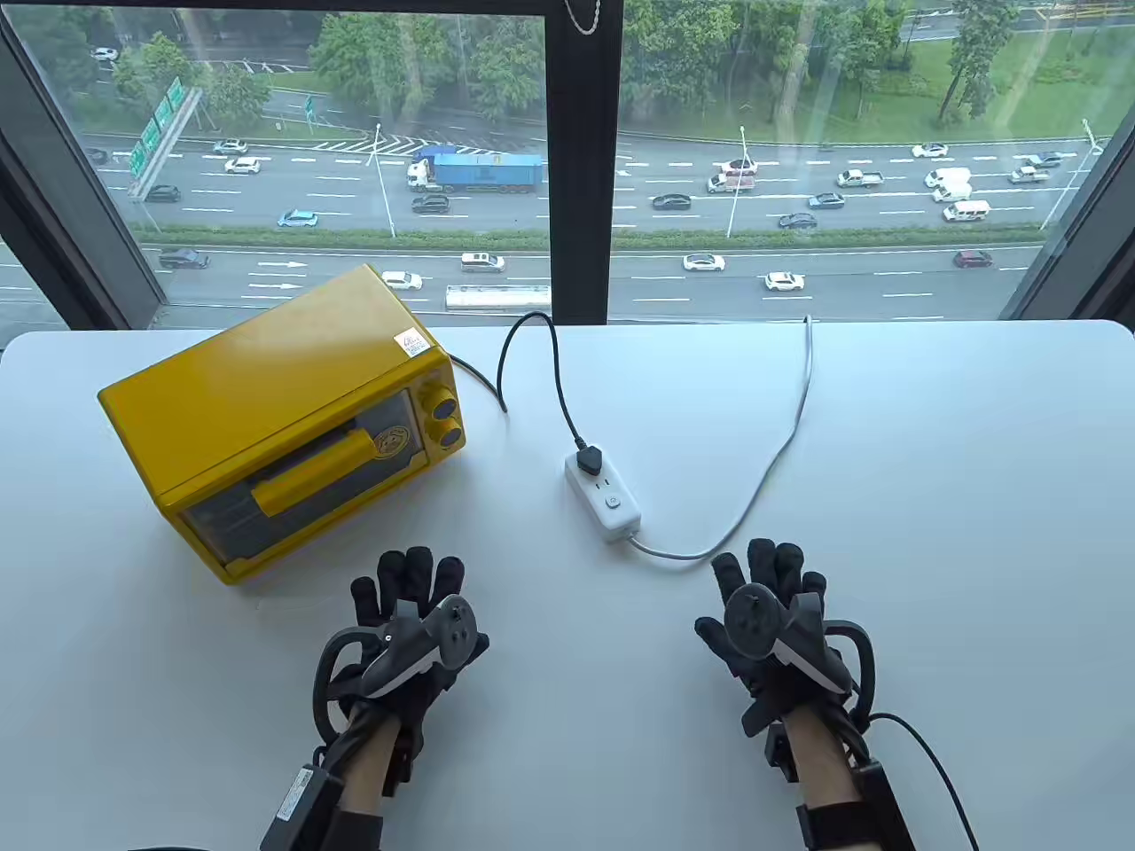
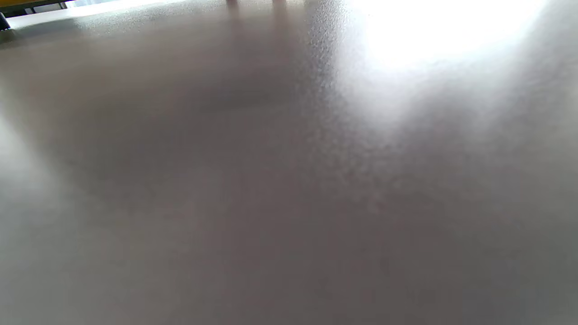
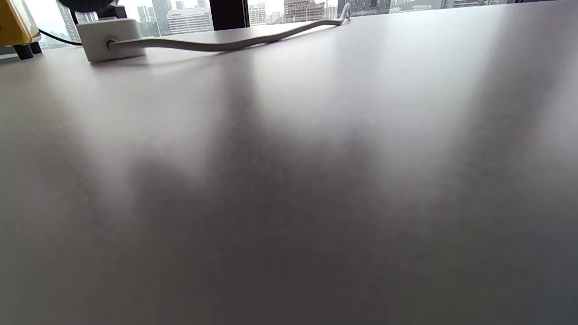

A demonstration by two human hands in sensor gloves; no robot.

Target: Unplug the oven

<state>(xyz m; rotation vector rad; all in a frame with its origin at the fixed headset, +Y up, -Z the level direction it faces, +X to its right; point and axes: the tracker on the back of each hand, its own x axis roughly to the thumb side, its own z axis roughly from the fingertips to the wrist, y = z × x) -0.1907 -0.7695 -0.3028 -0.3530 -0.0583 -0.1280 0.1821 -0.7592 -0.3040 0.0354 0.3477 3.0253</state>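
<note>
A yellow toaster oven [image 1: 284,425] stands on the white table [image 1: 887,496] at the left. Its black cord [image 1: 532,355] loops to a black plug [image 1: 590,460] seated in a white power strip [image 1: 605,496] at the table's middle. The strip's end [image 3: 110,38] and grey cable [image 3: 235,41] show in the right wrist view. My left hand [image 1: 408,594] rests flat on the table in front of the oven, holding nothing. My right hand [image 1: 767,585] rests flat below and right of the strip, holding nothing. The left wrist view shows only blurred tabletop [image 2: 289,180].
The strip's grey cable [image 1: 780,443] curves right and runs to the table's back edge. A large window with a black mullion [image 1: 581,160] stands right behind the table. An oven foot [image 3: 22,50] shows at the right wrist view's left edge.
</note>
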